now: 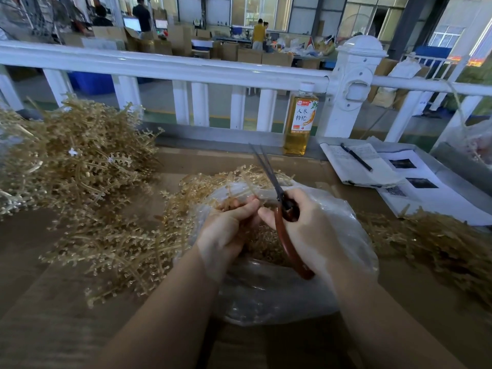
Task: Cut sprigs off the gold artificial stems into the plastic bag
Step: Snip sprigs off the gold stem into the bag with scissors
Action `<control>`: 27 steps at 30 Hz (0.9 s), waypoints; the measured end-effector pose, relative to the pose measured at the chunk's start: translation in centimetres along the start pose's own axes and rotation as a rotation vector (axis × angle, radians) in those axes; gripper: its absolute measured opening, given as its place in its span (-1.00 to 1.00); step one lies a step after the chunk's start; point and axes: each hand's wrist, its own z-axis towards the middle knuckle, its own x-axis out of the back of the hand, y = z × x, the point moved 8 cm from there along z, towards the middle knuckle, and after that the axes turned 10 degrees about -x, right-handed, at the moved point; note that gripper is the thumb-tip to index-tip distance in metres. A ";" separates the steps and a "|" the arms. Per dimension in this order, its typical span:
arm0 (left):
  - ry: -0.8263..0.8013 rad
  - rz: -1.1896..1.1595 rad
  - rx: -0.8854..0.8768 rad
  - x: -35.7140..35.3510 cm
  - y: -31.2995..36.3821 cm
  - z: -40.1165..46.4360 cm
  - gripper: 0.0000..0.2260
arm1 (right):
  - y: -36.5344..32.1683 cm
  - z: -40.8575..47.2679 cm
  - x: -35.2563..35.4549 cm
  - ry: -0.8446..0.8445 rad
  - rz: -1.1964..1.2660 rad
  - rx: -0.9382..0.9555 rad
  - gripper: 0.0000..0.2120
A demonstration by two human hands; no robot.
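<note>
I am sitting in a factory workshop. Beyond the white railing across the upper frame, cardboard boxes are stacking up on the floor, workers are standing at benches, and computer monitors are glowing at upper left. Heaps of gold artificial stems are crowding my table's left side.

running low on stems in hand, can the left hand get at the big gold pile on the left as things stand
Probably yes. The left hand now pinches a gold stem over the plastic bag, and the big pile of gold stems lies open on the table to its left with nothing between. It would need to let go first.
</note>
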 end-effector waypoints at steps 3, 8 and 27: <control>0.036 -0.035 0.002 0.2 -0.1 0.3 -0.72 | -0.1 -0.6 -0.4 0.013 -0.150 0.084 -0.75; 0.091 -0.079 -0.028 0.8 -0.1 0.6 -0.74 | -0.8 -1.4 0.0 0.119 -0.424 0.245 -0.62; 0.188 -0.058 0.006 1.0 -0.2 0.3 -0.76 | 1.6 -1.6 -0.4 -0.012 -0.463 0.211 -0.62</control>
